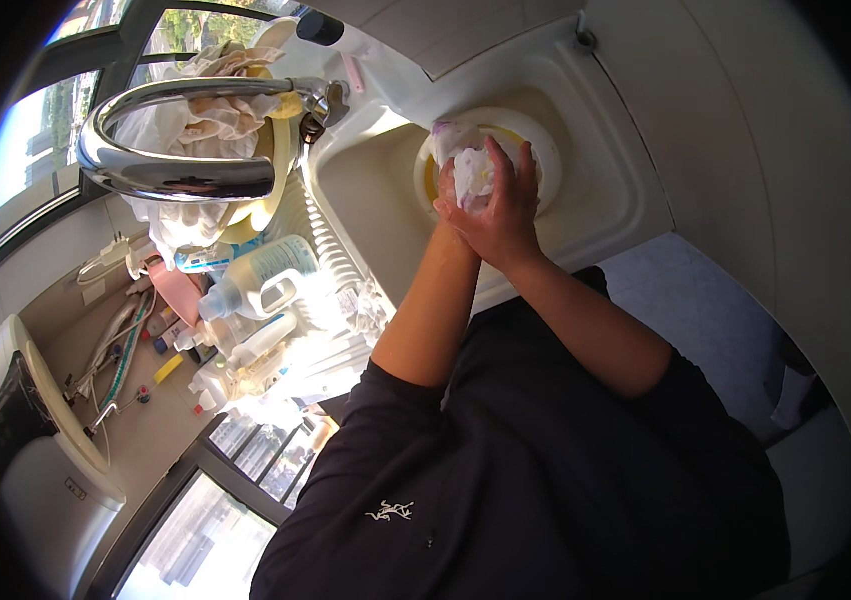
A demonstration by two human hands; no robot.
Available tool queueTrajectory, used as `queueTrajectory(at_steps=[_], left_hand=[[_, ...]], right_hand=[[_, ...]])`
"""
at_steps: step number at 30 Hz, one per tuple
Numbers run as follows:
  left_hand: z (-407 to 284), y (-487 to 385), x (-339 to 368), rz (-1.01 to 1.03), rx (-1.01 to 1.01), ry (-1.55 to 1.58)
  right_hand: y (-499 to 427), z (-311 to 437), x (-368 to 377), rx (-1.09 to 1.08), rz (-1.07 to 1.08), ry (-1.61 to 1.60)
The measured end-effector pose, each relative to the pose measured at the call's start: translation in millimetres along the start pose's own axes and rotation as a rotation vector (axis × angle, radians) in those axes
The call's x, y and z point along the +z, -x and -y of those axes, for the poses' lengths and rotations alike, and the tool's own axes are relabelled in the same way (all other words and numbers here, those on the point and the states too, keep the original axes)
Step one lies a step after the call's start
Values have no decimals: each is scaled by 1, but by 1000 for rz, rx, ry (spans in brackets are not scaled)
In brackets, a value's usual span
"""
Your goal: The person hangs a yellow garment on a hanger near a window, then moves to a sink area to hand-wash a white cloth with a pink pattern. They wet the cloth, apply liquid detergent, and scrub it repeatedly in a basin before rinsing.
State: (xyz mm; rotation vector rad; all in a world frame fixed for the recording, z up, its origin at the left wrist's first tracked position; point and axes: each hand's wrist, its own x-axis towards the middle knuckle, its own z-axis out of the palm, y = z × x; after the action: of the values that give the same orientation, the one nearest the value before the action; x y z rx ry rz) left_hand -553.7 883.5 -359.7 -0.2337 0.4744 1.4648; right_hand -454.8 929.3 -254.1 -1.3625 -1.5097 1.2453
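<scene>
A wet-looking bunched white cloth with purple patches (472,171) is between my two hands, over a round white basin (549,161). The basin stands inside a white sink (605,161), and some yellow shows within its rim. My right hand (504,214) grips the cloth from the right, fingers curled around it and thumb across the front. My left hand (446,187) holds the cloth from the left and below; the cloth and my right hand cover most of it. Both forearms are bare and come together at the wrists.
A chrome faucet (177,191) arches at the left, before a yellowish basin (280,161) heaped with pale cloths (219,127). On the ribbed washboard side lie a detergent bottle (264,274) and other bottles. A white water heater (57,487) hangs at lower left, near windows (200,540).
</scene>
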Motion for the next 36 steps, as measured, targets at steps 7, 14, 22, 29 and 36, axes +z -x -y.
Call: queueTrajectory(at_steps=[7,14,22,29,36], left_hand=[[7,16,48,-470,47,116],[-32,20,1,9,-271,150],[-7,21,65,-585,36,-350],[-43,12,-50,-137,-71,-116],[-15,11,67,-704,-90,-540]], right_hand=[[-27,-52,-4,496,-131,-195],[26,17,-9,-397,126,46],[-47,-51,3,451,-61,217],[11,-9,18,-22,162,176],[-31,-45,3,525,41,134]])
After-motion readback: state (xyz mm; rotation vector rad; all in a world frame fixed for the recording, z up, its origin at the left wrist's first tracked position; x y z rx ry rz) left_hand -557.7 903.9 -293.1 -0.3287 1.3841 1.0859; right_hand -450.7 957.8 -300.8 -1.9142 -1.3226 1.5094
